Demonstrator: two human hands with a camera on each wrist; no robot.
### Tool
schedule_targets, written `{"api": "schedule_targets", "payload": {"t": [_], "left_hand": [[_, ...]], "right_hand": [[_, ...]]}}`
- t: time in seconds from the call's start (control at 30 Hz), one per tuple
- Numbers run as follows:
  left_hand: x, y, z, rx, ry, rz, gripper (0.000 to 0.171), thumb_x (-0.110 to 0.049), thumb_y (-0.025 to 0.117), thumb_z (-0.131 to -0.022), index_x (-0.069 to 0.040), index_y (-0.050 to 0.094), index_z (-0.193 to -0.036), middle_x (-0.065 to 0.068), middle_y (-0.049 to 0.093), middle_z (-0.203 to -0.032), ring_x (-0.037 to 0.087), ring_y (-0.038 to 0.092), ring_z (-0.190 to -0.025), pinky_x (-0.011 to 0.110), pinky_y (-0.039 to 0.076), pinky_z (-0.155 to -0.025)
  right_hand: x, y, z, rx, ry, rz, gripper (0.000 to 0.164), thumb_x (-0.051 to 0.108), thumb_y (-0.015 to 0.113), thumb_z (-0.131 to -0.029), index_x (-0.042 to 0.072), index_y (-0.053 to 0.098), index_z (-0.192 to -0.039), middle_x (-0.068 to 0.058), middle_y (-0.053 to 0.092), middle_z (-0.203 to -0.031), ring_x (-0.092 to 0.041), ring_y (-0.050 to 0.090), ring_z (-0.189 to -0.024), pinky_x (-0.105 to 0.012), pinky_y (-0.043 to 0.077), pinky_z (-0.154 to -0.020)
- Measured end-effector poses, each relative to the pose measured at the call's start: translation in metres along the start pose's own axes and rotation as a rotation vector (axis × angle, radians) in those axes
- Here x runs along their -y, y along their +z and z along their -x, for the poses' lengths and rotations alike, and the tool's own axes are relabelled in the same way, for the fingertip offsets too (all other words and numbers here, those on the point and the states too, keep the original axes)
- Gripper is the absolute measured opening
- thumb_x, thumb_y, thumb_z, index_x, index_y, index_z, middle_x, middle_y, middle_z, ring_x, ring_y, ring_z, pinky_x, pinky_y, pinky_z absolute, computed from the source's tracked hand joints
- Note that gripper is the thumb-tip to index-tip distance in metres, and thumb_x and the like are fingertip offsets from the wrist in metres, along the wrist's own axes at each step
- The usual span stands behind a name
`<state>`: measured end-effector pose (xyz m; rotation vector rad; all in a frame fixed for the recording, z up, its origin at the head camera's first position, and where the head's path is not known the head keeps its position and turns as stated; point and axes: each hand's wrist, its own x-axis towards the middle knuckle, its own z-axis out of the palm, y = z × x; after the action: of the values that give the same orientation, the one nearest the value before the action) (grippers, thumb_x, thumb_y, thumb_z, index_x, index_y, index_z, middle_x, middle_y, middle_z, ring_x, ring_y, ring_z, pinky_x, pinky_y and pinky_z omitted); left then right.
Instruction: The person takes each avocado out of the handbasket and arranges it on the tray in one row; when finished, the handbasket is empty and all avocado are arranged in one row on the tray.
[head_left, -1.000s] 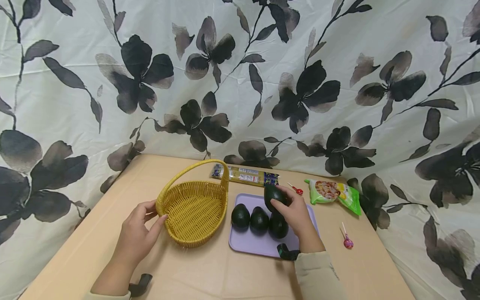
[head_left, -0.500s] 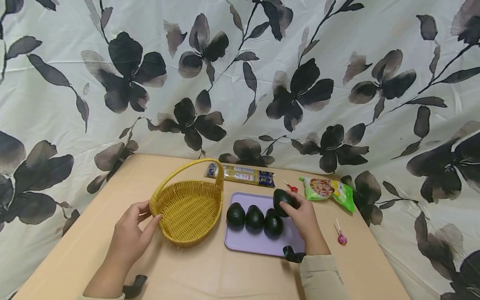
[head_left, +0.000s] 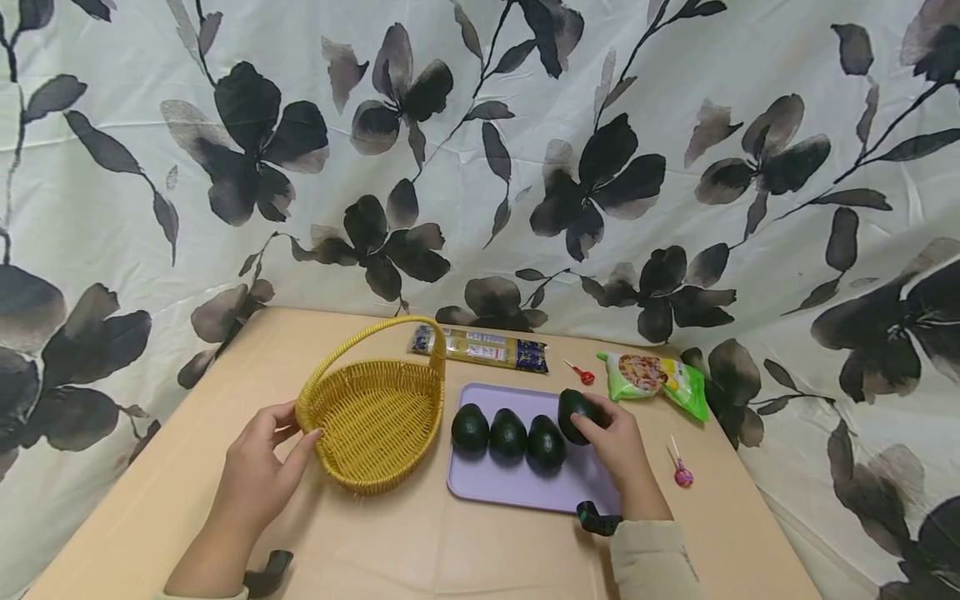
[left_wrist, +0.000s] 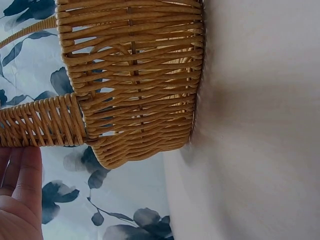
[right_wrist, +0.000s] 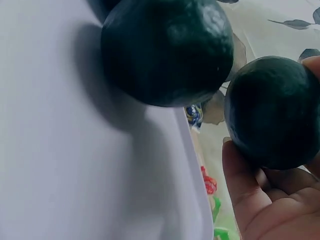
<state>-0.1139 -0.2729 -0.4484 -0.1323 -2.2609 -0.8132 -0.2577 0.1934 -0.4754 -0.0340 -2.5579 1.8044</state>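
Observation:
In the head view my left hand (head_left: 255, 471) is at the left side of a yellow wicker basket (head_left: 382, 421), thumb near the rim and fingers at the handle's base. The left wrist view shows those fingers (left_wrist: 25, 172) against the woven handle base (left_wrist: 42, 122). My right hand (head_left: 621, 433) grips a dark green avocado (head_left: 576, 417) over the right part of a lilac tray (head_left: 510, 492). Three more avocados stand in a row on the tray, the nearest avocado (head_left: 546, 444) just left of the held one. In the right wrist view the held avocado (right_wrist: 274, 112) appears raised.
Behind the tray lies a long yellow-and-blue packet (head_left: 480, 348). A red lollipop (head_left: 587, 377), a green snack bag (head_left: 654, 383) and a pink lollipop (head_left: 682, 475) are at the right. Floral cloth (head_left: 480, 208) hangs behind the table (head_left: 375, 550).
My right hand has carried the avocado rightward and nearer to me, from above the row to its right end. The left hand keeps its place at the basket; the view shifted slightly.

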Motion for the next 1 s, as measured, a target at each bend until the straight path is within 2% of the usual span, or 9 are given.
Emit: {"api": "schedule_targets", "payload": {"t": [0.23, 0.43, 0.63, 0.8, 1.0], "left_hand": [[0.001, 0.001, 0.001, -0.007, 0.004, 0.006, 0.050, 0.006, 0.082, -0.081, 0.007, 0.056, -0.124, 0.014, 0.067, -0.120, 0.030, 0.068, -0.103, -0.004, 0.041, -0.096], [0.002, 0.002, 0.002, -0.017, 0.004, 0.013, 0.050, 0.006, 0.082, -0.081, 0.006, 0.057, -0.124, 0.013, 0.068, -0.119, 0.021, 0.068, -0.104, -0.004, 0.042, -0.096], [0.002, 0.003, 0.002, -0.018, -0.006, 0.017, 0.049, 0.006, 0.082, -0.081, 0.005, 0.058, -0.124, 0.013, 0.068, -0.118, 0.017, 0.067, -0.105, -0.004, 0.043, -0.096], [0.003, 0.003, 0.002, -0.018, -0.002, 0.016, 0.049, 0.006, 0.082, -0.081, 0.005, 0.058, -0.124, 0.013, 0.068, -0.118, 0.019, 0.068, -0.104, -0.004, 0.042, -0.096], [0.004, 0.004, 0.001, -0.019, 0.016, 0.022, 0.050, 0.006, 0.082, -0.081, 0.006, 0.058, -0.124, 0.014, 0.068, -0.119, 0.022, 0.068, -0.104, -0.004, 0.042, -0.096]], "right_hand": [[-0.011, -0.005, 0.002, -0.019, 0.009, 0.027, 0.052, 0.022, 0.075, -0.094, 0.008, 0.059, -0.142, -0.016, 0.058, -0.145, -0.029, 0.055, -0.131, -0.043, 0.049, -0.113], [-0.020, -0.007, 0.009, -0.020, 0.003, 0.108, 0.055, 0.025, 0.075, -0.095, 0.007, 0.057, -0.144, -0.019, 0.061, -0.141, -0.030, 0.056, -0.129, -0.043, 0.048, -0.112], [-0.027, -0.006, 0.012, -0.012, -0.005, 0.130, 0.052, 0.022, 0.075, -0.095, 0.005, 0.059, -0.141, -0.020, 0.063, -0.138, -0.031, 0.058, -0.127, -0.043, 0.047, -0.113], [-0.032, -0.006, 0.012, -0.016, 0.002, 0.161, 0.052, 0.022, 0.076, -0.093, 0.004, 0.061, -0.139, -0.020, 0.065, -0.135, -0.031, 0.060, -0.124, -0.045, 0.049, -0.111], [-0.038, -0.005, 0.014, -0.014, 0.049, 0.184, 0.053, 0.026, 0.076, -0.092, 0.005, 0.061, -0.139, -0.019, 0.065, -0.134, -0.031, 0.059, -0.123, -0.047, 0.048, -0.111]]}}
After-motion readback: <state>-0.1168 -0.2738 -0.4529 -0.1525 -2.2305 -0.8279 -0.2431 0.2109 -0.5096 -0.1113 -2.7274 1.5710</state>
